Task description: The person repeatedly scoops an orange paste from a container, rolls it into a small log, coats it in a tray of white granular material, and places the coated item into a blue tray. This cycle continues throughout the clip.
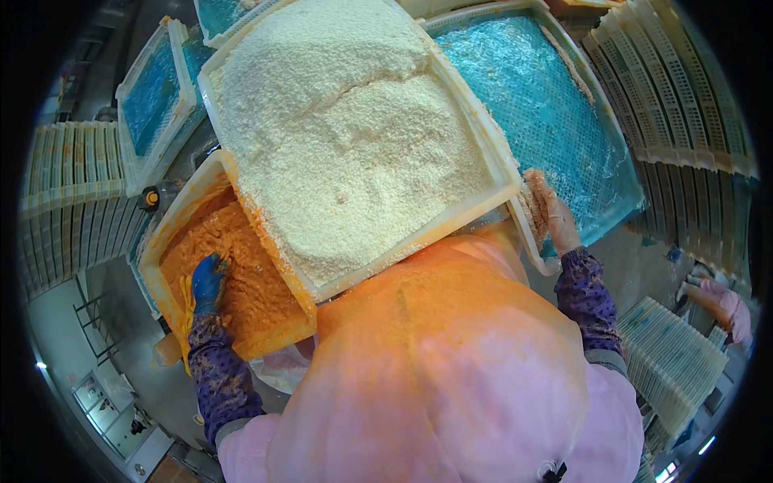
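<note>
My left hand (pixel 209 282), in a blue glove, reaches into a tub of thick orange paste (pixel 259 296) at the left; its fingers touch the paste, and whether they grip any cannot be told. Before me stands a large white plastic tub (pixel 416 241) heaped with pale crumbs (pixel 362 157). At the right, my right hand (pixel 558 220), in a thin crumb-coated glove, rests along the near left edge of a tray lined with blue sheeting (pixel 537 102). Under and beside its fingers lies a crumb-coated strip (pixel 535 211); a similar strip (pixel 567 63) lies along the tray's far right side.
Stacks of white perforated trays stand at the right (pixel 670 90), lower right (pixel 673 362) and left (pixel 75 193). Another blue-lined tray (pixel 154 99) is tilted at the upper left. A person in pink (pixel 728 308) bends at the far right.
</note>
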`<move>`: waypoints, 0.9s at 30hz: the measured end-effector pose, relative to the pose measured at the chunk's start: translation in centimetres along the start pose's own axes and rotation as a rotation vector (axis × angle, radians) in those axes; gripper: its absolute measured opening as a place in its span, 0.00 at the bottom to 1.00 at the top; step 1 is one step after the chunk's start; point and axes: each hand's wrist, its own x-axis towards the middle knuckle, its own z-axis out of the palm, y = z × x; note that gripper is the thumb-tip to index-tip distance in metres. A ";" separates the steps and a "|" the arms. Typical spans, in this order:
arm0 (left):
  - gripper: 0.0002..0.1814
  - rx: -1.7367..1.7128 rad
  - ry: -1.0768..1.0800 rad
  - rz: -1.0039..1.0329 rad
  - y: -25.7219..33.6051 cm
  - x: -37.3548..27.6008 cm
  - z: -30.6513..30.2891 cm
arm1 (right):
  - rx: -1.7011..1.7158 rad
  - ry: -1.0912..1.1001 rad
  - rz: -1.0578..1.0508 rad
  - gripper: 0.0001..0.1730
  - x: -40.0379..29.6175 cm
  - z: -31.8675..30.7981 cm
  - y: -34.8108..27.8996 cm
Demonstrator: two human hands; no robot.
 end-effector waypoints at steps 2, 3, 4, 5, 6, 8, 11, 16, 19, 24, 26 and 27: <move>0.22 -0.180 0.064 -0.016 -2.8 -0.4 0.5 | 0.207 -0.051 0.000 0.39 0.6 0.8 -0.8; 0.21 -0.349 0.049 -0.007 -1.3 -0.4 1.0 | 0.181 -0.045 0.003 0.39 0.3 0.5 -0.7; 0.20 -0.517 0.030 0.000 2.7 -1.4 1.0 | 0.156 -0.037 0.009 0.39 -0.5 0.0 -0.1; 0.20 -0.608 0.017 -0.004 5.8 -2.6 0.4 | 0.138 -0.039 0.015 0.39 -1.4 -0.5 0.7; 0.19 -0.701 0.003 -0.012 8.8 -3.9 0.0 | 0.116 -0.042 0.021 0.39 -2.5 -1.2 1.5; 0.18 -0.786 -0.030 -0.046 10.5 -5.7 -0.1 | 0.070 -0.060 0.028 0.39 -3.8 -2.3 2.7; 0.16 -1.000 -0.055 -0.172 7.2 -7.3 2.6 | 0.070 -0.040 -0.002 0.42 -3.3 -2.0 1.4; 0.17 -1.150 0.068 -0.407 7.1 -8.8 2.8 | -0.106 -0.067 -0.006 0.46 1.4 0.0 -3.4; 0.18 -1.012 0.213 -0.171 9.7 -9.7 -0.1 | -0.032 -0.119 -0.084 0.45 3.3 -0.9 -4.1; 0.20 -0.859 0.149 0.120 21.4 -12.2 -7.8 | 0.035 -0.028 -0.496 0.33 6.0 4.1 -12.6; 0.20 -0.845 -0.004 0.205 27.1 -12.7 -10.4 | 0.030 -0.088 -0.636 0.28 6.8 7.3 -15.0; 0.20 -0.840 -0.091 0.255 29.6 -12.9 -10.8 | 0.033 -0.145 -0.691 0.22 7.2 9.2 -15.7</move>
